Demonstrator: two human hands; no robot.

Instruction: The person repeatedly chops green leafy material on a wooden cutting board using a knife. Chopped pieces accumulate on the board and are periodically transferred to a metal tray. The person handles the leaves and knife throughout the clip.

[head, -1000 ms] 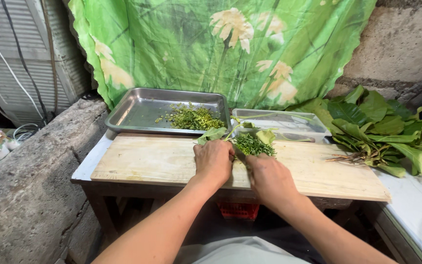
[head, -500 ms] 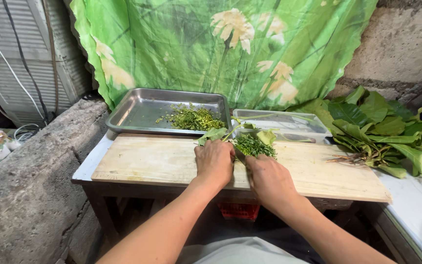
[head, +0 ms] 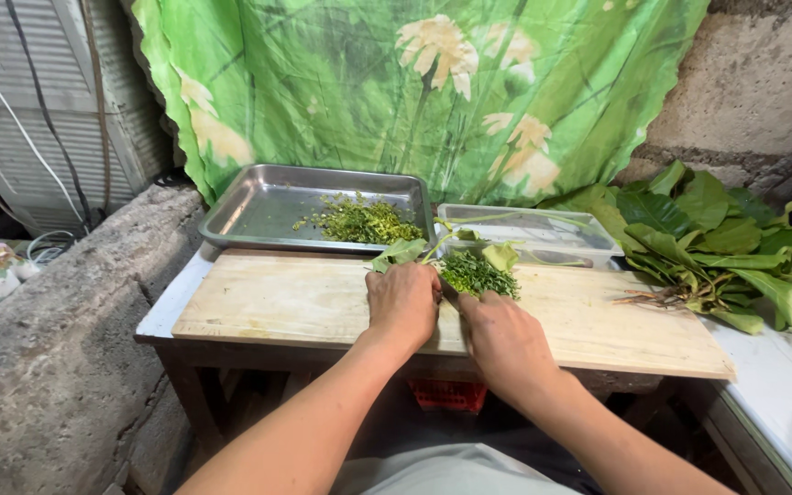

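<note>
We press our curled left hand (head: 402,301) onto rolled green leaves (head: 398,252) on the pale wooden cutting board (head: 277,302), right hand (head: 503,337) closed beside fine shreds (head: 477,272); the steel tray (head: 258,206) holds some, whole leaves (head: 708,234) remain.

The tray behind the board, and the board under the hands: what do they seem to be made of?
The tray looks like metal, probably stainless steel: grey, shiny, with a thin rolled rim, holding chopped greens. The board looks like pale unfinished wood: matt, with visible grain. The left hand and right hand rest on it.
</note>
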